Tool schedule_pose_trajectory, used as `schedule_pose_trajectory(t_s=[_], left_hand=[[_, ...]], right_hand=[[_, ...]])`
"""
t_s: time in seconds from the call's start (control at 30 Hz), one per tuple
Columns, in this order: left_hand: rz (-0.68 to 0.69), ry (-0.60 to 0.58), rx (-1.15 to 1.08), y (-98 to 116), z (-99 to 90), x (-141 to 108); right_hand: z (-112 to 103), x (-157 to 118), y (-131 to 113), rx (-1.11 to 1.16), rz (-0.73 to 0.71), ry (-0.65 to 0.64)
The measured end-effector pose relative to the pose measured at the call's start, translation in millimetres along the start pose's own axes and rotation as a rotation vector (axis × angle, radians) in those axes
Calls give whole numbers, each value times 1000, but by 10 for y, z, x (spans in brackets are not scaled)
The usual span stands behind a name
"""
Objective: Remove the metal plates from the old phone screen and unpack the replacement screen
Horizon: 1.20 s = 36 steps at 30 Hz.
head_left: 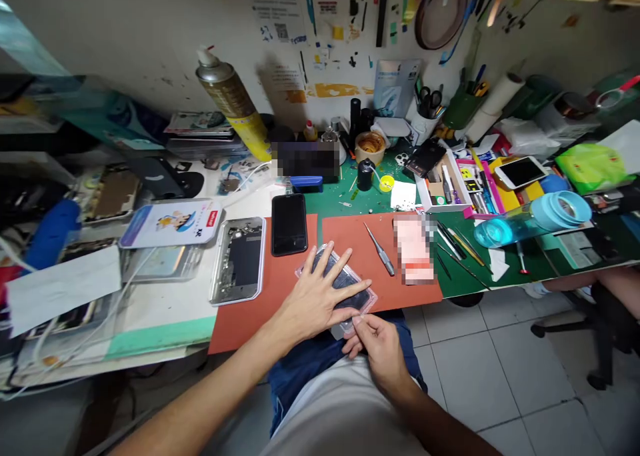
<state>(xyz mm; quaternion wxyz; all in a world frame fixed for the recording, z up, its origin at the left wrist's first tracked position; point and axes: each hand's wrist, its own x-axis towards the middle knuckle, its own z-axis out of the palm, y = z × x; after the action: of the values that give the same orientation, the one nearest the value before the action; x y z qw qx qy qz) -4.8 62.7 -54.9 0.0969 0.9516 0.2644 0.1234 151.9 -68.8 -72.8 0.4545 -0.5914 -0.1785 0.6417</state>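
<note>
Bench work with a clear-edged panel (346,277), seen from the wearer's head. The panel lies aslant at the front edge of the orange mat (350,233), its near corner reaching past that edge. The left hand (320,296) rests flat across it, fingers spread and grasping nothing; the right hand (380,346) pinches the near corner between thumb and forefinger, the other fingers curled. Beyond the left hand lies a black phone (289,224), beside a white tray (239,263) holding a phone housing; a slender tool (380,251) lies to the right. Markings: the white tin lid (173,223) bears a cartoon figure in blue and a red label, its lettering too small to read. The wall sheet (277,9) carries printed lines, likewise illegible, a square code (283,33), and blue handwriting resembling "37". The yellow spray can (230,99) has a printed body, its brand indistinct. The pink sheet (414,249) and the dark display (307,163) are pixelated, so any wording there is obscured.
</note>
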Motion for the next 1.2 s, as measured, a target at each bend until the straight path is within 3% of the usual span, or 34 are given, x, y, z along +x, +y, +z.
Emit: schedule_pose_trajectory(t_s=[0.17, 0.37, 0.43, 0.57, 0.63, 0.73, 0.83, 0.93, 1.2], left_hand=[[74, -61, 10, -33, -41, -19], [46, -88, -109, -36, -153, -37], [-116, 27, -277, -38, -208, -104], [-717, 506, -599, -41, -217, -342], [-848, 587, -677, -26, -190, -442], [-895, 584, -828, 57, -217, -478], [-904, 523, -1243, 195, -357, -391], [-927, 569, -1608, 301, -505, -286], [-982, 695, -1589, 360, -558, -232]], right_hand=[[-26, 1, 57, 136, -2, -16], [0, -72, -13, 208, 63, -47], [16, -127, -64, 220, 85, -62], [32, -222, -170, 246, 91, -103], [37, -242, -202, 245, 73, -119], [46, -250, -190, 235, 29, -138], [44, -256, -115, 195, -19, -145], [5, -271, -40, 114, -63, -153], [-146, -353, -86, 22, -119, -183]])
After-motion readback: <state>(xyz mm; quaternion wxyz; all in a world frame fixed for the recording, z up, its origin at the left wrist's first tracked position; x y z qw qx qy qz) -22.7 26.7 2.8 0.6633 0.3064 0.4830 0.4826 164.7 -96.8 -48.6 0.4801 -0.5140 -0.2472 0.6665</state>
